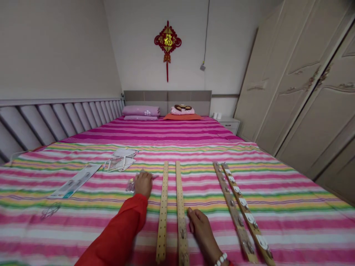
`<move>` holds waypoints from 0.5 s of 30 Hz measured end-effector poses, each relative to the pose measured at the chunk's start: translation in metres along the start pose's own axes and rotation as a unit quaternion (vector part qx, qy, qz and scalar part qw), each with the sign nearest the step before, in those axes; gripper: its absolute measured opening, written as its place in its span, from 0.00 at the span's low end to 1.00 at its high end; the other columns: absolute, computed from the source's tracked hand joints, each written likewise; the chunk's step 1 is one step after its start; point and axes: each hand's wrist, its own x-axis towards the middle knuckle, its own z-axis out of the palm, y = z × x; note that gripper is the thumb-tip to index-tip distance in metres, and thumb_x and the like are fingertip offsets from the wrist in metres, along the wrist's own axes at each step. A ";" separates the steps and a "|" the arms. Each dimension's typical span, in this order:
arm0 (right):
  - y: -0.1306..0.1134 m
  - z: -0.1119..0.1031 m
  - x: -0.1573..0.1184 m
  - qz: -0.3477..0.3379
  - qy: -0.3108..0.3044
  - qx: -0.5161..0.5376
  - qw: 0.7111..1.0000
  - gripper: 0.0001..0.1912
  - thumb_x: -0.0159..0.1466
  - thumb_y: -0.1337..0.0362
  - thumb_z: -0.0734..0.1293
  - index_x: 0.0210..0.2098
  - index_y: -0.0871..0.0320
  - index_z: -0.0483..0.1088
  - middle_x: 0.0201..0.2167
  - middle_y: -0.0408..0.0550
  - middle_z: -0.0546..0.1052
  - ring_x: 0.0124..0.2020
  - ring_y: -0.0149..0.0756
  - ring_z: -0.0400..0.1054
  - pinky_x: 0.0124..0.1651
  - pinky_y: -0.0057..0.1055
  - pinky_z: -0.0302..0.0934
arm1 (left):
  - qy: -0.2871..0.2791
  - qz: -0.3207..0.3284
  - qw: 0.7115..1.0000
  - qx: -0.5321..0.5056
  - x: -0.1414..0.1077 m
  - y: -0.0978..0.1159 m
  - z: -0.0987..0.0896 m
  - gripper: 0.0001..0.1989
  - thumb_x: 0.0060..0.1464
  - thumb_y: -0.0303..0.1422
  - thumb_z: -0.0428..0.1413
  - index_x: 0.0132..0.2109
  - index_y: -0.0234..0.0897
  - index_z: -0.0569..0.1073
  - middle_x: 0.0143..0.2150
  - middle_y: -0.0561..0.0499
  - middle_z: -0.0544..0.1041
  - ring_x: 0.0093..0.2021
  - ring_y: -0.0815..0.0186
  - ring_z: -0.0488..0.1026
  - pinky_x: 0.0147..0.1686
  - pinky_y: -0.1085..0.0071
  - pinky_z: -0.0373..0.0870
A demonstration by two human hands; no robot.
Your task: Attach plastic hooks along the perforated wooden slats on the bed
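My left hand [143,184], in a red sleeve, is closed on a small clear plastic bag [130,185] with little pieces in it; its fingertips are partly hidden. Right of it lies a pale wooden strip [163,210] with rows of holes. Beside that is a second wooden strip [180,199], with metal clips on its near end. My right hand [201,225], wearing a white bead bracelet, rests just right of this second strip. Its thumb and fingers are curled together, and whatever they pinch is too small to make out.
Two more strips lie to the right, a brown strip with metal clips [233,207] and one with white hooks [245,205]. At left are a flat package [76,181], papers and plastic sleeves [119,162], and metal rings [51,210]. Everything lies on a striped bed sheet [291,221].
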 end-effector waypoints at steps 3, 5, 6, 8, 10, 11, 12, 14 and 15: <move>-0.003 0.000 -0.002 -0.004 0.007 0.000 1.000 0.27 0.53 0.39 0.65 0.15 0.54 0.58 0.09 0.36 0.58 0.14 0.28 0.51 0.20 0.29 0.44 | 0.042 -0.062 0.992 -0.102 -0.004 -0.001 -0.004 0.10 0.54 0.32 0.51 0.36 0.37 0.78 0.40 0.42 0.79 0.45 0.54 0.70 0.47 0.58 0.61; -0.005 0.000 -0.003 -0.007 0.008 -0.007 1.000 0.27 0.53 0.39 0.65 0.14 0.54 0.58 0.09 0.36 0.58 0.14 0.28 0.51 0.20 0.29 0.44 | 0.058 -0.128 0.959 -0.244 -0.009 -0.002 -0.004 0.09 0.51 0.34 0.54 0.35 0.37 0.78 0.36 0.45 0.80 0.40 0.58 0.72 0.43 0.61 0.65; -0.005 0.000 -0.004 -0.008 0.007 -0.009 1.000 0.27 0.53 0.39 0.65 0.14 0.54 0.58 0.09 0.36 0.58 0.14 0.28 0.50 0.20 0.29 0.44 | 0.061 -0.162 0.928 -0.329 -0.014 -0.002 -0.004 0.09 0.48 0.36 0.56 0.34 0.36 0.78 0.35 0.46 0.80 0.37 0.59 0.73 0.41 0.63 0.67; -0.006 0.000 -0.004 -0.010 0.004 -0.006 1.000 0.27 0.53 0.40 0.65 0.14 0.54 0.58 0.09 0.36 0.58 0.14 0.28 0.51 0.20 0.29 0.45 | 0.053 -0.220 0.845 -0.484 -0.026 0.001 -0.005 0.13 0.41 0.40 0.61 0.33 0.34 0.78 0.31 0.48 0.79 0.34 0.62 0.74 0.37 0.66 0.69; -0.007 -0.001 -0.005 -0.010 0.002 0.003 1.000 0.27 0.53 0.41 0.65 0.14 0.54 0.58 0.09 0.36 0.58 0.14 0.28 0.50 0.20 0.29 0.45 | 0.026 -0.266 0.768 -0.581 -0.043 0.007 -0.010 0.18 0.33 0.42 0.65 0.31 0.33 0.78 0.27 0.50 0.78 0.30 0.66 0.73 0.33 0.70 0.69; -0.008 -0.001 -0.005 -0.009 -0.001 0.009 1.000 0.26 0.53 0.41 0.66 0.13 0.54 0.58 0.09 0.36 0.58 0.14 0.28 0.50 0.20 0.29 0.45 | 0.005 -0.283 0.741 -0.609 -0.053 0.012 -0.013 0.20 0.30 0.43 0.66 0.31 0.33 0.77 0.25 0.52 0.76 0.27 0.69 0.71 0.29 0.72 0.67; -0.008 -0.001 -0.005 -0.008 -0.004 0.015 1.000 0.26 0.53 0.42 0.66 0.13 0.54 0.58 0.09 0.36 0.58 0.13 0.27 0.49 0.20 0.29 0.44 | -0.013 -0.298 0.720 -0.627 -0.064 0.018 -0.017 0.21 0.29 0.44 0.66 0.30 0.32 0.77 0.22 0.54 0.74 0.24 0.71 0.69 0.26 0.75 0.64; -0.010 -0.001 -0.006 -0.010 -0.007 0.025 1.000 0.26 0.53 0.43 0.67 0.13 0.54 0.59 0.09 0.35 0.57 0.13 0.27 0.49 0.19 0.28 0.43 | -0.044 -0.305 0.697 -0.648 -0.084 0.030 -0.027 0.22 0.30 0.44 0.66 0.32 0.33 0.76 0.21 0.56 0.72 0.22 0.74 0.65 0.22 0.78 0.59; -0.011 -0.002 -0.007 -0.012 -0.006 0.029 0.999 0.25 0.53 0.43 0.67 0.13 0.55 0.59 0.08 0.35 0.57 0.13 0.27 0.49 0.19 0.28 0.43 | -0.059 -0.305 0.692 -0.652 -0.093 0.035 -0.031 0.22 0.31 0.44 0.66 0.33 0.33 0.76 0.21 0.57 0.72 0.22 0.75 0.65 0.22 0.79 0.58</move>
